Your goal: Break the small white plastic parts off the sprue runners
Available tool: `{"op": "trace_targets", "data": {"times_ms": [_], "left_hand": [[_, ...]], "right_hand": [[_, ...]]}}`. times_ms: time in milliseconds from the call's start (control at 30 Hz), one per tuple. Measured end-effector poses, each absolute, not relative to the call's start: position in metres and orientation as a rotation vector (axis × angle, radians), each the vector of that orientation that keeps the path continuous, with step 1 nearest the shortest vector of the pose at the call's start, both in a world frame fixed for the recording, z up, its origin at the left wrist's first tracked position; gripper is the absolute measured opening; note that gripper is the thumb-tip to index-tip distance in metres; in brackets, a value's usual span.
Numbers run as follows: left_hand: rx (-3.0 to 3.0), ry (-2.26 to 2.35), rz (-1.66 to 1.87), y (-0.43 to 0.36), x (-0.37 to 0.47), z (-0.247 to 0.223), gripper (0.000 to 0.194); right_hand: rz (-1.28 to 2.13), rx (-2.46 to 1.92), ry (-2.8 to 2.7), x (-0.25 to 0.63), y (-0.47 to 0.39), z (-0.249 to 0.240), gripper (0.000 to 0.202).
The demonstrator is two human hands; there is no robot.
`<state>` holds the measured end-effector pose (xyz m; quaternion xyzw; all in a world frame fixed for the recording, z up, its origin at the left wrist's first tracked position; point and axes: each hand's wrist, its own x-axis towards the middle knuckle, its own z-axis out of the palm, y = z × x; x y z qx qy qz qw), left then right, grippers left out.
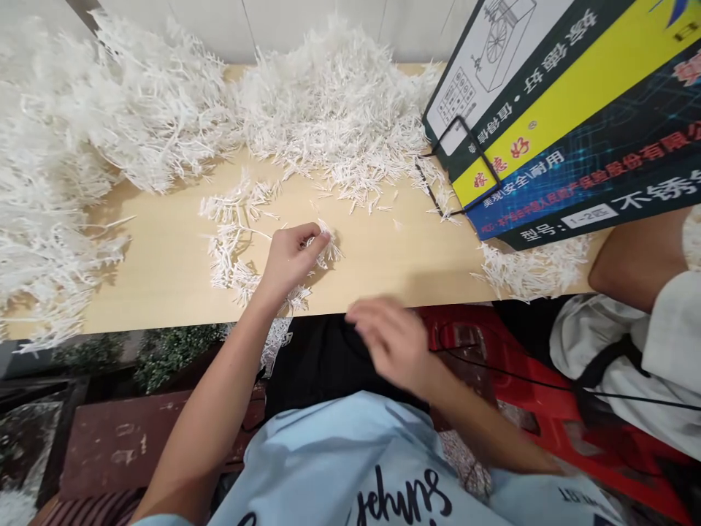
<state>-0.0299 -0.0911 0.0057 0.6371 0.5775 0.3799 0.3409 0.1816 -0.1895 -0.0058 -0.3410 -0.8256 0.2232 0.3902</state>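
Observation:
At the middle of the table, my left hand (293,259) is closed in a pinch on a white plastic plant sprig (331,252), with its needle-like tips poking out past the thumb. A branched white stem (233,234) with several tufts lies just left of that hand, partly hidden behind the wrist; I cannot tell whether it joins the pinched piece. My right hand (391,340) hovers over my lap at the table's front edge, slightly blurred. Its fingers are loosely stretched and I see nothing in them.
Large heaps of white plastic foliage cover the table's back (339,102) and left side (49,183). A printed carton (548,139) with a black wire frame stands at the right. More sprigs (537,270) lie before it, near another person's arm (635,256). A red stool (548,409) is below.

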Motion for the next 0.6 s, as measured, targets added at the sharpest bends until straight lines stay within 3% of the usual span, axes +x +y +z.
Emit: {"op": "trace_targets", "data": {"times_ms": [133,233,367,600], "left_hand": [[1.715,1.535,0.920,-0.090,-0.030,0.006,0.033],[1.757,1.552,0.896,-0.090,-0.029,0.007,0.033],[1.750,1.541,0.918,-0.092,-0.028,0.008,0.031],[1.784,1.525,0.899,-0.090,-0.031,0.005,0.032]], "right_hand": [[1.042,-0.839,-2.630,0.159,-0.262,-0.017,0.024],[1.074,-0.984,-2.817,0.143,-0.271,-0.018,0.012],[1.066,-1.071,-2.931,0.129,-0.263,-0.015,0.031],[1.353,-1.055,-2.881,0.121,-0.256,0.004,0.026]]}}
